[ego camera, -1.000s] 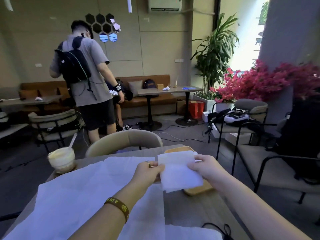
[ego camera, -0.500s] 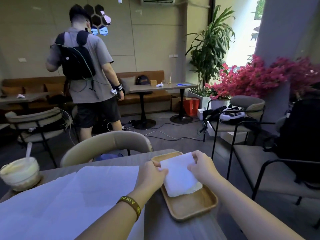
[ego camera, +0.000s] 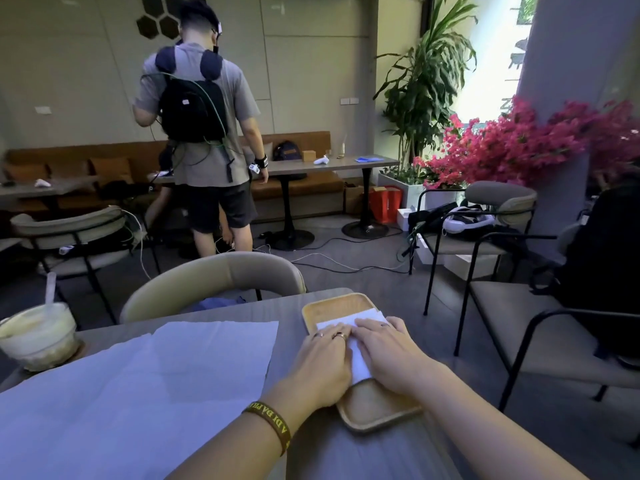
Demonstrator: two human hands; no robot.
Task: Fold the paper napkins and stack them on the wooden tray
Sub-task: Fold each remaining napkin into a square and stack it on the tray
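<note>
A folded white napkin (ego camera: 358, 322) lies in the wooden tray (ego camera: 332, 304) on the grey table's right side. My left hand (ego camera: 320, 362) and my right hand (ego camera: 388, 355) lie flat on the napkin side by side, fingers straight, pressing it down into the tray. They cover most of it; only its far edge and a strip between the hands show. Left of the tray, several large unfolded white napkins (ego camera: 166, 368) are spread over the table.
An iced drink cup with a straw (ego camera: 38, 336) stands at the table's far left. A beige chair back (ego camera: 214, 278) rises behind the table. A person with a backpack (ego camera: 199, 133) stands beyond. Black-framed chairs (ego camera: 519, 306) stand to the right.
Both hands brought the folded napkin down from above the table into the tray and let go of its edges; they now lie flat on it.
</note>
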